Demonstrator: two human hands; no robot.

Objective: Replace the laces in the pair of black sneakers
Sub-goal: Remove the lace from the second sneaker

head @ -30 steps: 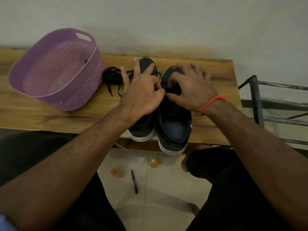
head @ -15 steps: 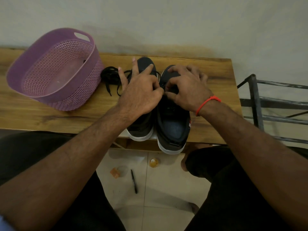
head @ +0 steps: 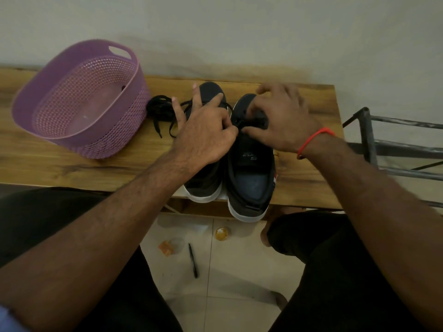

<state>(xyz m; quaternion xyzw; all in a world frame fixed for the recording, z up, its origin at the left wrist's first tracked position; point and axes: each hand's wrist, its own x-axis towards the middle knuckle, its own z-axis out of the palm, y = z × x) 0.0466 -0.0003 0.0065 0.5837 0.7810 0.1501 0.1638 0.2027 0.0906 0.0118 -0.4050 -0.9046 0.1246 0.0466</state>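
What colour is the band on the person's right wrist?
Red-orange: the thin wrist band shows clearly in the head view, just behind the right hand.

A long wooden worktop point(head: 299, 178) with a knotty grain is carrying a perforated purple plastic basket point(head: 79, 101), a loose bundle of black shoelace point(head: 159, 109) just beside it, and two black white-soled sneakers point(head: 251, 178) sitting side by side, heels overhanging the near edge.

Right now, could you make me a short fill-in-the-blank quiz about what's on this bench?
1. The plastic basket is coloured ____.
2. Both hands work at the laces of the sneaker on the person's ____ side.
3. The red band sits on the ____ wrist.
4. The pen lies on the ____.

Missing words: purple; right; right; floor
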